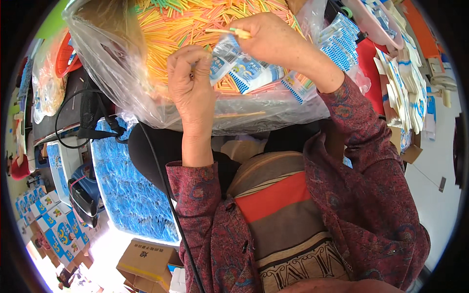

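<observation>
My right hand (pixel 268 39) is closed around a few thin yellow, green-marked sticks (pixel 222 31), which stick out to the left from its fingers. My left hand (pixel 190 80) is curled in a pinch at the edge of a small blue-and-white plastic packet (pixel 225 52); the exact grip is partly hidden by the fingers. Both hands are above a big clear plastic bag (pixel 273 108) heaped with loose yellow, orange, pink and green sticks (pixel 181 29). Just below the right hand, more blue-and-white packets (pixel 256 73) lie on the heap.
A pile of packets (pixel 339 41) lies right of the bag, near a pink basin (pixel 378 24). At left stands a tub of blue-and-white packets (pixel 134 185). A black cable (pixel 156 156) runs down past my left arm. A cardboard box (pixel 146 259) sits on the floor.
</observation>
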Demonstrator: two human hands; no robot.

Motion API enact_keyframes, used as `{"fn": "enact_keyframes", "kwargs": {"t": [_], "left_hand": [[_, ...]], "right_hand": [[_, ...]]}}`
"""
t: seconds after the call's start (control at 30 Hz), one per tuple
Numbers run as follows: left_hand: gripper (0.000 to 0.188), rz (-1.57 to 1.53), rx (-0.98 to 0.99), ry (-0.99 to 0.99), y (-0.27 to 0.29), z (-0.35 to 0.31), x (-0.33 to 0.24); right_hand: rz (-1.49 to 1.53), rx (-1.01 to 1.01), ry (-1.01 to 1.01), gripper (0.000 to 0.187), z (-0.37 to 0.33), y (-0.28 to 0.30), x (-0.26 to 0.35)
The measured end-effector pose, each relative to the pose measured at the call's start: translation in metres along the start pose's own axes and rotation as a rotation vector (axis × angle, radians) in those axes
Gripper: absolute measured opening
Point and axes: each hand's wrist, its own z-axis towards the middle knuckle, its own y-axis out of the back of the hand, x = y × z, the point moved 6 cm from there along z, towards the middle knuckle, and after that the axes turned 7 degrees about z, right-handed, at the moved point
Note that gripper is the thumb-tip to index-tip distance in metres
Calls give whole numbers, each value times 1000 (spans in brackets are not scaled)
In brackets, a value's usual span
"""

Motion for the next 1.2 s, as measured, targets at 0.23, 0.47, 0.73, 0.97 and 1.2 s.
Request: {"fn": "enact_keyframes", "kwargs": {"t": [0.23,0.47,0.73,0.97,1.2], "left_hand": [[8,-479,-46,276,-4,-4,19],[10,-639,-20,285,-12,-7,23],[10,-606,-31,281,-11,-8,21],[9,-600,-69,299,-11,-8,23],[9,-657,-91,335,-13,-9,23]], "right_hand": [[1333,108,42,37,3,21,14],[1318,-199,194,46,2,17,46],[937,-90,332,48,-2,-7,56],[921,-49,270,49,1,-11,57],[733,-75,269,49,-3,-7,57]]}}
